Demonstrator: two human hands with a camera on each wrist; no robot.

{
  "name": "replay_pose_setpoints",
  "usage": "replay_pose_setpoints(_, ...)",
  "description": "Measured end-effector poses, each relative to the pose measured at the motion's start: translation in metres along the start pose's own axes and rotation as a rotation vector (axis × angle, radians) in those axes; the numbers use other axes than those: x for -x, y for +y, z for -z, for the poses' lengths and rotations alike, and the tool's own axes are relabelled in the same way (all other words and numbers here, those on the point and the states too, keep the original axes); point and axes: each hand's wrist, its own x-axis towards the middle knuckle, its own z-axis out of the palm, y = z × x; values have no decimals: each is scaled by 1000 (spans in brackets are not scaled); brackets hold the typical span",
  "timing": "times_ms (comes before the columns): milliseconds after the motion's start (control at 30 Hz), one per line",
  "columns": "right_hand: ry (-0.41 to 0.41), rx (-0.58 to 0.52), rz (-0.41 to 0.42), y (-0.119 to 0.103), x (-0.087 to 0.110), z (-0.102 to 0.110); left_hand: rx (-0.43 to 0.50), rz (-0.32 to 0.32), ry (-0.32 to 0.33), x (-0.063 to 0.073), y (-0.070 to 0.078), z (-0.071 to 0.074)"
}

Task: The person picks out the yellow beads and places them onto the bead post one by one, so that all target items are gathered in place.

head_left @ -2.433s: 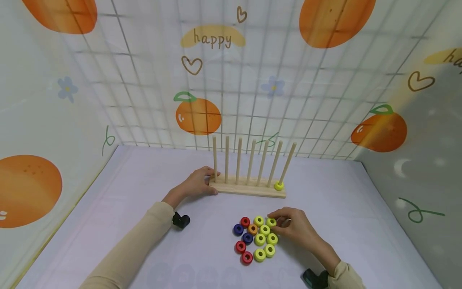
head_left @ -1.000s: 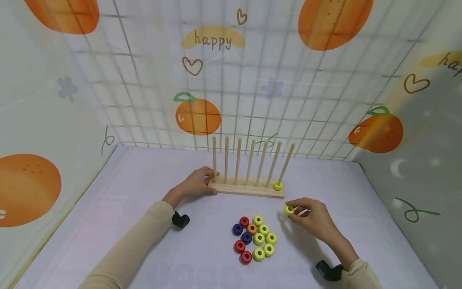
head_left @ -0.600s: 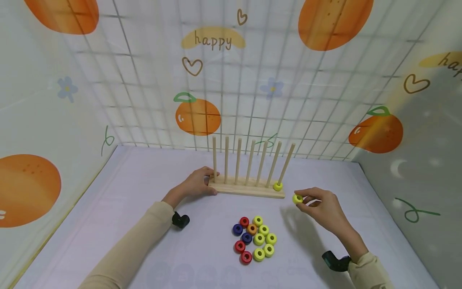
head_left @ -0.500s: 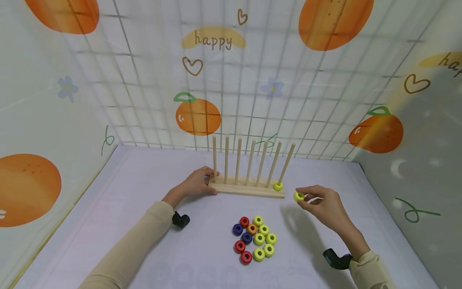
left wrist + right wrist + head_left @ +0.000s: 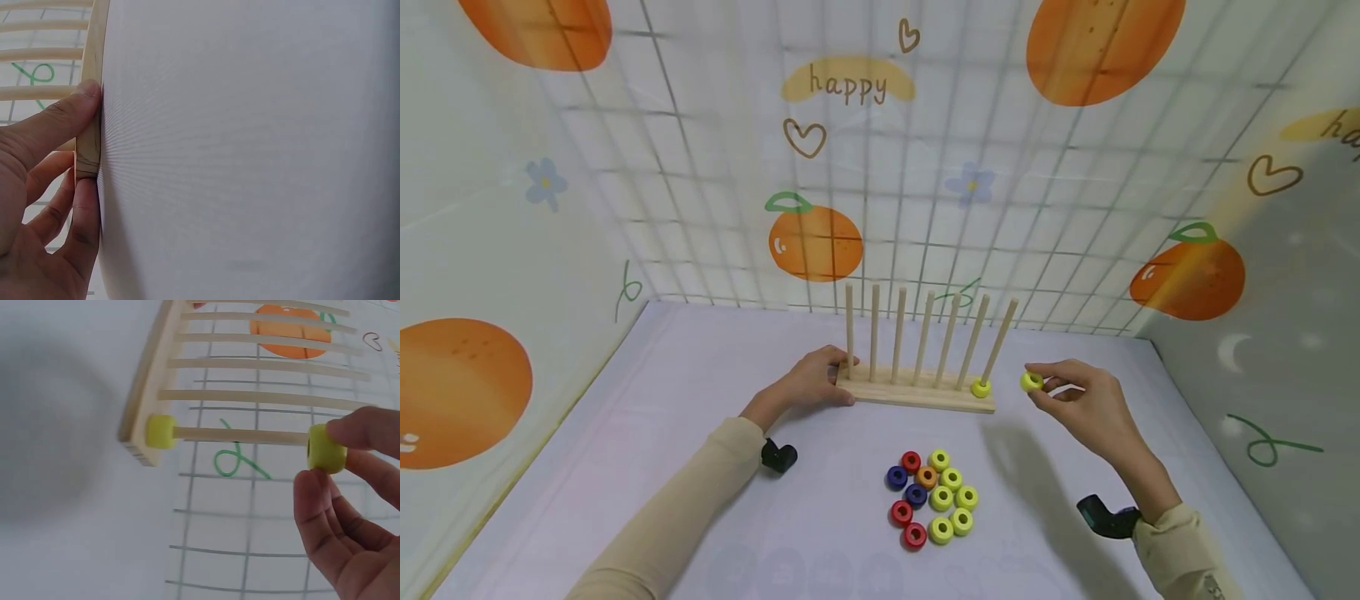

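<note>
A wooden peg rack (image 5: 917,395) with a row of upright pegs stands at the table's far side. My left hand (image 5: 811,379) grips the rack's left end, thumb along the front edge in the left wrist view. One yellow bead (image 5: 981,388) sits at the foot of the rightmost peg. To the right of that peg, my right hand (image 5: 1086,406) pinches another yellow bead (image 5: 1032,382) between thumb and fingers, above the table. In the right wrist view this held bead (image 5: 327,450) appears near the peg's tip; whether they touch I cannot tell.
Loose beads lie grouped in front of the rack: several yellow ones (image 5: 941,498), red ones (image 5: 913,536), two blue ones (image 5: 897,477) and one orange bead (image 5: 927,477). A patterned cloth wall (image 5: 715,208) rises behind the table (image 5: 715,492).
My right hand picked a yellow bead from the group, then carried it right and upward beside the rack. The left hand has stayed on the rack's left end.
</note>
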Motion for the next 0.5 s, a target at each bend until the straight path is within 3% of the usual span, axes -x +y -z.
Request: replay_pose_setpoints(500, 97, -11, 73, -21, -33, 24, -25, -13, -3, 1, 2, 1)
